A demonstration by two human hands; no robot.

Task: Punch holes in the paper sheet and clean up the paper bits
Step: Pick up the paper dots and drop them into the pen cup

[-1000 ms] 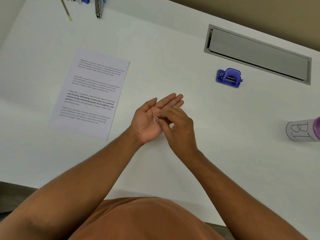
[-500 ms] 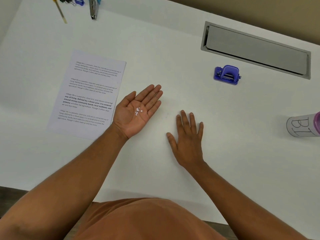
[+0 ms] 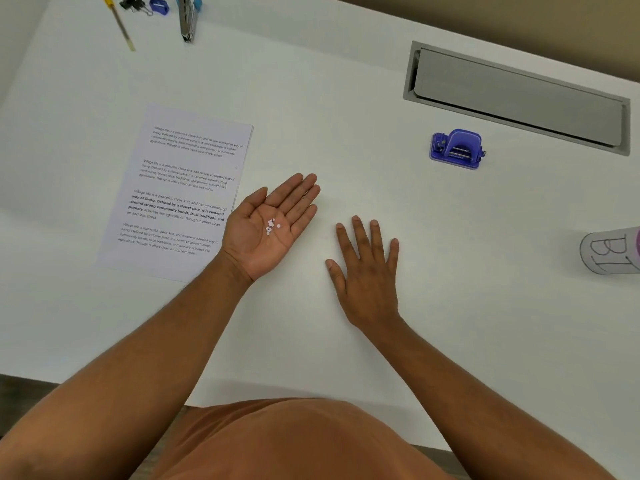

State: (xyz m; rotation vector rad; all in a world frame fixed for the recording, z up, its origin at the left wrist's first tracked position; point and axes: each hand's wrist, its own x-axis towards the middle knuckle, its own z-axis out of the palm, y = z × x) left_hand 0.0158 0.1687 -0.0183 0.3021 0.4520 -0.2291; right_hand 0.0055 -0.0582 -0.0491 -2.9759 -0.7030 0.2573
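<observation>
Head view: left hand [image 3: 268,228] lies palm up, fingers [image 3: 298,192] straight and together, cupping small white paper bits [image 3: 273,226], likely so none spill. Right hand [image 3: 367,271] rests flat on the white worktop [image 3: 346,98], fingers spread, holding nothing. Just left, the printed paper sheet [image 3: 183,188] lies flat. Farther right sit a purple hole punch [image 3: 456,148] and a labelled container [image 3: 611,251]; nothing blocks either.

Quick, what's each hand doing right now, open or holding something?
Left hand: open, palm up, paper bits lying on the palm.
Right hand: open, flat on the table, holding nothing.
</observation>
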